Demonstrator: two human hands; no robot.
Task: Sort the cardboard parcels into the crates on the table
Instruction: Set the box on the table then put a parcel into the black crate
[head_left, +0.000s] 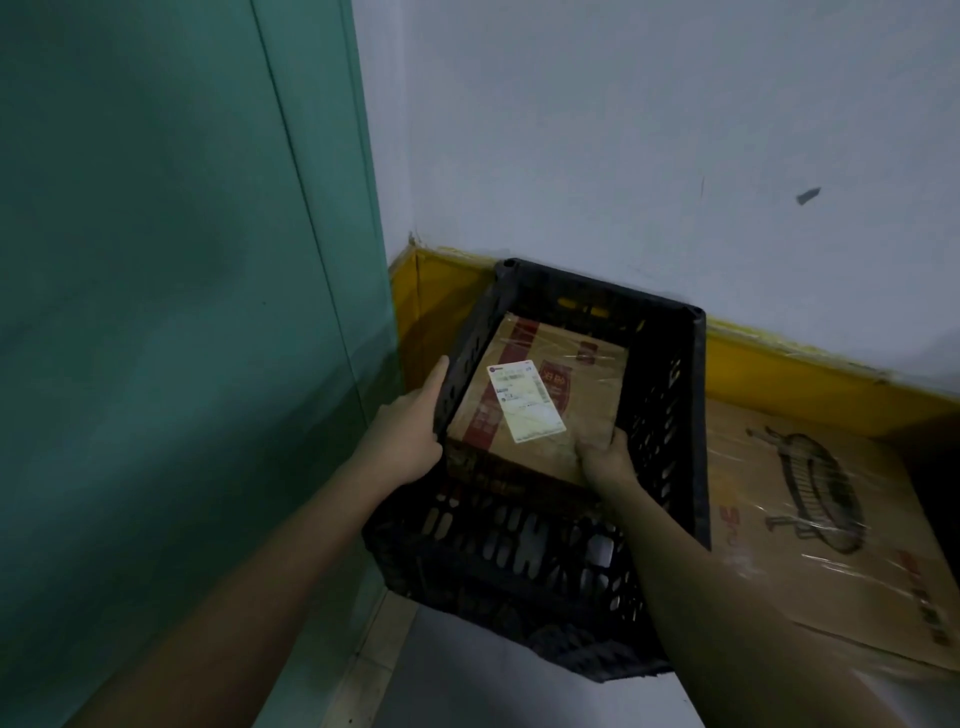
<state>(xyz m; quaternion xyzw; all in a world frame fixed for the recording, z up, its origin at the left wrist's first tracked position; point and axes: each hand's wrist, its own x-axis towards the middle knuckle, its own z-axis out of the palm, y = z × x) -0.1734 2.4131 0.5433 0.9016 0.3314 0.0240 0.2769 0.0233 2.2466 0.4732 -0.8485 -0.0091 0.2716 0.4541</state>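
A black slatted plastic crate (670, 410) stands against the white wall in the corner. Inside it lies a cardboard parcel (587, 395) with red print, clear tape and a white shipping label on top. My left hand (410, 431) rests against the outside of the crate's left wall, thumb up along the rim. My right hand (605, 457) reaches into the crate and grips the parcel's near right corner, fingers curled over its top edge.
A large flat cardboard box (831, 519) with a printed drawing and plastic wrap lies right of the crate. A green wall (182, 312) closes the left side. A yellow band (805, 364) runs along the base of the white wall. Pale surface (493, 691) lies below the crate.
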